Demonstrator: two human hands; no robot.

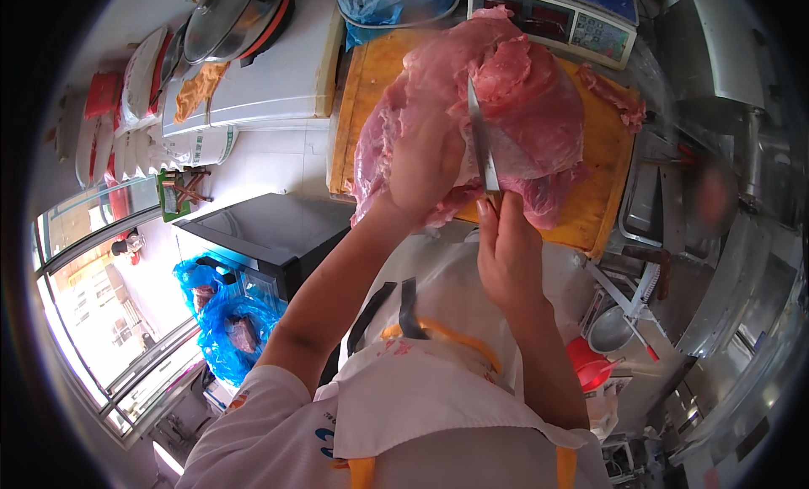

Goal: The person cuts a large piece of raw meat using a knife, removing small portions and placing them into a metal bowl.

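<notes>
A large slab of raw pink meat (539,110) covers much of a yellowish cutting board (608,186). My left hand (427,156) presses on the left part of the meat, its fingers curled against the surface; the fingertips blend into the meat and are hard to make out. In my right hand (512,249) is a knife (479,127), gripped by its handle at the board's near edge. Its narrow blade points away from me and lies along the middle of the meat, close to a raised flap. A small strip of meat (613,99) lies apart on the board's right side.
Behind the board stand a scale (548,26) and a container lined with blue plastic (396,5). A white chest (270,76) with pans is at far left. Below it are a black cabinet (270,224) and blue bags (240,333). Metal trays and a cleaver (666,274) lie right.
</notes>
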